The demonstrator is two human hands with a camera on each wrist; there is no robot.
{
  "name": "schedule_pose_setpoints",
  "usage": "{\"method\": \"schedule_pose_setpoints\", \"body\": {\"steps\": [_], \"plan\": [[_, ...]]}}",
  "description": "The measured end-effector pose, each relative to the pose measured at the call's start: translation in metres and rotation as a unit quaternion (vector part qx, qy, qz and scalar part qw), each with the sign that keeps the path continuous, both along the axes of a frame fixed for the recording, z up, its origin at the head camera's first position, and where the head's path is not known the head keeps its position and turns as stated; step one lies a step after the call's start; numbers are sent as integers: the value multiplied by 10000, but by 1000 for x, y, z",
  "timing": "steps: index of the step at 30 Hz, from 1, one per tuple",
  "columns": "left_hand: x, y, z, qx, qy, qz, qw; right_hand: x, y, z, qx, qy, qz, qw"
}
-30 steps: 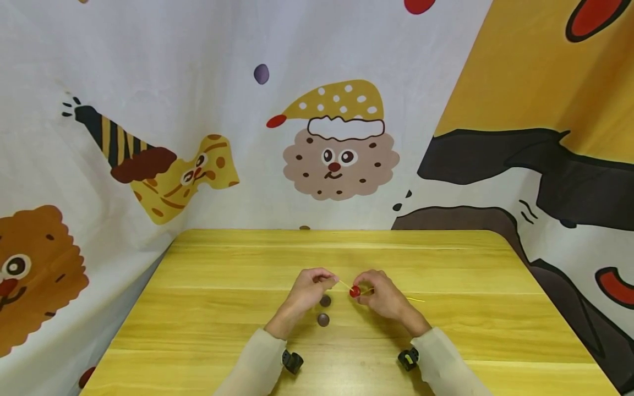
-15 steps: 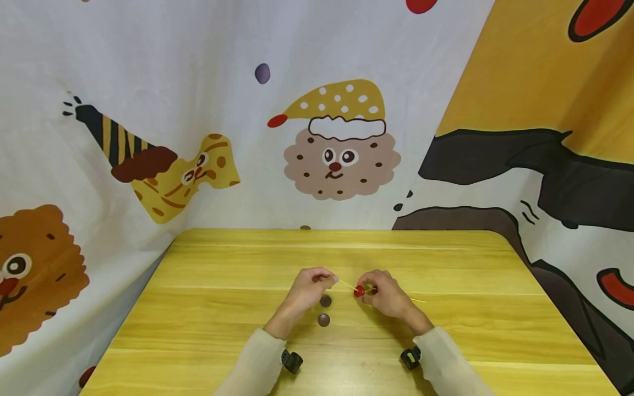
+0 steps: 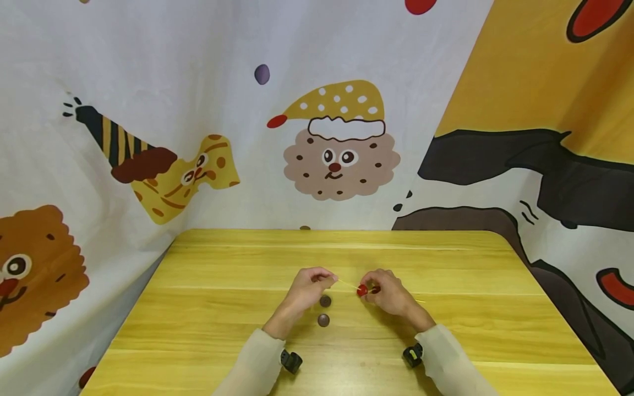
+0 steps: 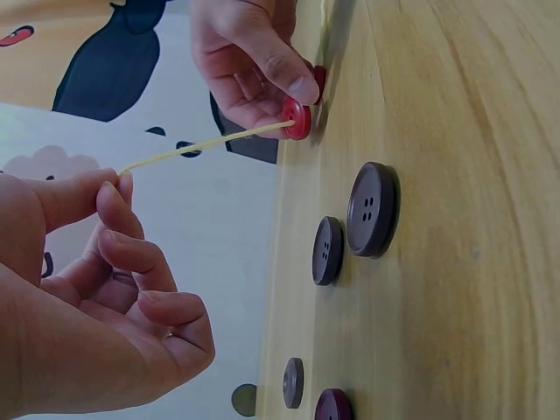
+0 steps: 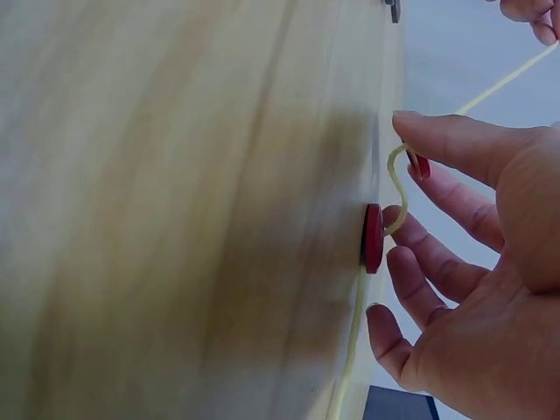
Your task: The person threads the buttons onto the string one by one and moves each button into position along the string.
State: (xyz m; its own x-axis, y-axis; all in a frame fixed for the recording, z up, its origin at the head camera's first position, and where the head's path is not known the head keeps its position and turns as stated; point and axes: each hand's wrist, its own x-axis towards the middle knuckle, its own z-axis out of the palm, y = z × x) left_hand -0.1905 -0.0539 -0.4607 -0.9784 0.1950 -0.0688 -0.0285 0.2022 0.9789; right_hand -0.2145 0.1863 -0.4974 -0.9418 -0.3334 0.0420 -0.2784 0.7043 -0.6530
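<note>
My left hand (image 3: pixel 308 290) pinches the end of a yellow string (image 4: pixel 201 145) between thumb and fingertip, its other fingers curled. The string runs taut to a bright red button (image 4: pixel 298 118) and passes through it. My right hand (image 3: pixel 388 294) pinches that red button between thumb and finger, above the table. A second, darker red button (image 5: pixel 374 238) sits further along the string, beside my right fingers. Between the two buttons the string makes a slack bend, and its tail trails past the right hand.
Two dark brown four-hole buttons, a larger one (image 4: pixel 372 210) and a smaller one (image 4: pixel 327 250), lie on the wooden table (image 3: pixel 223 330). A greyish button (image 4: pixel 293 382) and a dark red button (image 4: pixel 333 405) show lower in the left wrist view. A printed curtain (image 3: pixel 238 44) hangs behind.
My right hand has shifted slightly right with the bright red button, lengthening the string between it and my left hand. The tail has drawn in behind the right hand. My left hand stays put.
</note>
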Motion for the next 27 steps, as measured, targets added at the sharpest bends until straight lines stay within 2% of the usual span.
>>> {"method": "schedule_pose_setpoints", "body": {"steps": [14, 22, 27], "plan": [[2, -3, 5, -33, -62, 36, 10000, -5, 7, -3, 105, -82, -8, 9999], [1, -7, 4, 29, -50, 17, 10000, -11, 16, -5, -116, -140, 353, 9992], [3, -9, 5, 36, -17, 28, 10000, -14, 21, -8, -246, 6, 665, 9975]]}}
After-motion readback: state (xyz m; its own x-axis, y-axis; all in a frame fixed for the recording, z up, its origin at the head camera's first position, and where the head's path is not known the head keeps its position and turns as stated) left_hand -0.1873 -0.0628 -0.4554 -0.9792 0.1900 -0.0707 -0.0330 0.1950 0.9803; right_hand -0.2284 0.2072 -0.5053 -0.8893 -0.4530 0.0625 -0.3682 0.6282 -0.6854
